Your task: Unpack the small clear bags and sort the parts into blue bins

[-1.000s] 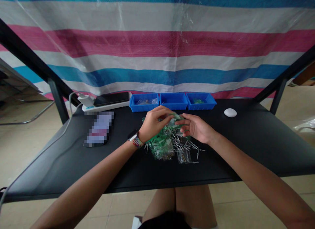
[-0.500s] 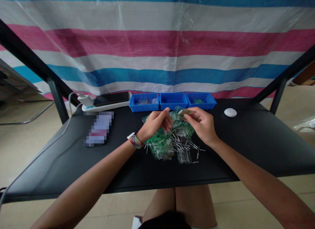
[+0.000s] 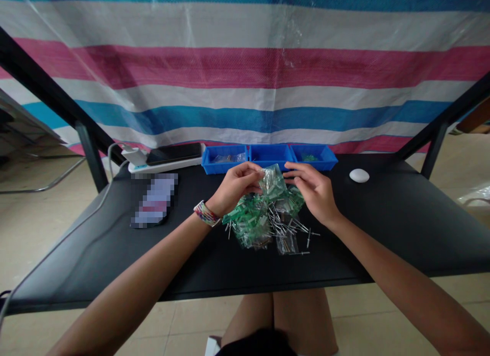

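Between my hands is a small green-tinted plastic bag [image 3: 273, 181] with light-coloured pieces inside. My left hand [image 3: 242, 185] pinches the bag's left edge between thumb and fingers. My right hand [image 3: 312, 190] is just to the right of the bag, fingers apart, holding nothing that I can see. Below them lies a pile of green plastic bags [image 3: 248, 223]. Loose metal rivets [image 3: 281, 218] are heaped against its right side. A clear bag [image 3: 287, 244] with brass-coloured pieces lies at the front of the heap.
Three blue bins stand in a row behind the pile: the left bin [image 3: 224, 167] holds clear bags, the right bin [image 3: 325, 159] something green. A white oval object [image 3: 359, 175] is at right. At left are a phone [image 3: 156, 200] and a power strip [image 3: 164, 167] with another phone on it.
The small green bag has passed from my right hand to my left, which now grips its edge. My right fingers have let go and spread.
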A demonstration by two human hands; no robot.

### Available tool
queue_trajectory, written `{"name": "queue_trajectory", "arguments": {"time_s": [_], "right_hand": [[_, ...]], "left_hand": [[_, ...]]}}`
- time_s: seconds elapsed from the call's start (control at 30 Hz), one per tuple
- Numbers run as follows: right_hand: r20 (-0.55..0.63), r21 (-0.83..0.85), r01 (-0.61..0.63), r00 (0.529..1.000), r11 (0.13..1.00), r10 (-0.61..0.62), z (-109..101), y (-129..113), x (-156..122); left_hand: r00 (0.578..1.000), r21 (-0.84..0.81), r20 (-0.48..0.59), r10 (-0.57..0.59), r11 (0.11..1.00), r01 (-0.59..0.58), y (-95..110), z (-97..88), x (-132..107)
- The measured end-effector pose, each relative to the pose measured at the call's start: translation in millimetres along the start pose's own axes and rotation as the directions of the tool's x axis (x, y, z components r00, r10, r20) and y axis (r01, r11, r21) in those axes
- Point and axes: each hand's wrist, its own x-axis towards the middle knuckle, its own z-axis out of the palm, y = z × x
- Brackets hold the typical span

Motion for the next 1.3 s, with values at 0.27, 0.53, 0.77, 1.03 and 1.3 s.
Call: {"name": "queue_trajectory", "arguments": {"time_s": [0.27,0.53,0.77,1.03,1.3], "right_hand": [[0.201,0.288,-0.321,0.941,0.902,0.271,4.7,13.3,6.2],[-0.372,-0.583,0.168,0.815,0.795,-0.445,-78.1,41.9,40.6],[-0.003,-0.808,0.189,0.946,0.558,-0.324,-88.9,57.1,44.7],[0.333,-0.666,0.264,0.942,0.697,-0.039,-63.3,24.4,28.2],[0.480,-0.695,0.276,0.865,0.664,0.144,-59.5,24.2,23.7]], "left_hand": [[0.989,0.158,0.086,0.119,0.979,-0.131,-6.1,6.9,-1.5],[0.972,0.505,0.117,0.204,0.830,-0.235,-8.8,-1.2,-0.6],[0.901,0.800,0.340,0.271,0.420,-0.428,-14.8,0.5,-5.8],[0.857,0.855,0.437,0.274,0.168,-0.490,-17.5,-3.6,-6.0],[0.851,0.847,0.504,0.149,0.111,-0.520,-20.4,-1.4,-8.7]]}}
